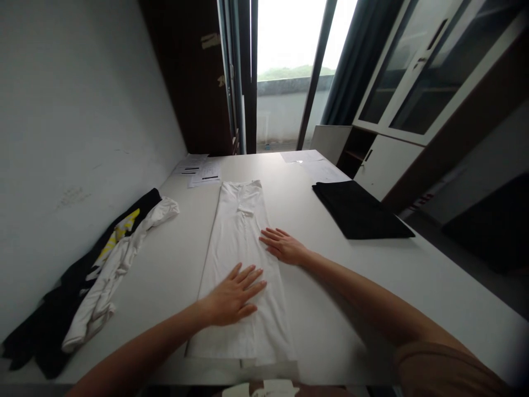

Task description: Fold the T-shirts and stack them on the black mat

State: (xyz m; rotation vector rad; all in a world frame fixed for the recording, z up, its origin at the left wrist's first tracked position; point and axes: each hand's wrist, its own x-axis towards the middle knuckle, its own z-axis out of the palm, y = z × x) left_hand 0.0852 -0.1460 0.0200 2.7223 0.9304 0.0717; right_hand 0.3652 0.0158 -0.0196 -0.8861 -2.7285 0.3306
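White trousers (235, 237) lie flat and lengthwise on the white table, waist end at the far side and leg ends close to me. A small tie or tab shows near the waist. My left hand (233, 298) rests flat on the lower legs, fingers spread. Farther up, along the right edge of the trousers, my right hand (284, 246) lies palm down with its fingers stretched out over the cloth. Neither hand grips the fabric.
Crumpled black, white and yellow clothes (111, 259) lie along the wall at left. A folded black cloth (359, 209) is at right. Papers with pens (204, 175) and more papers (320, 168) lie at the table's (306, 309) far end. A glass-door cabinet (397, 82) stands at right.
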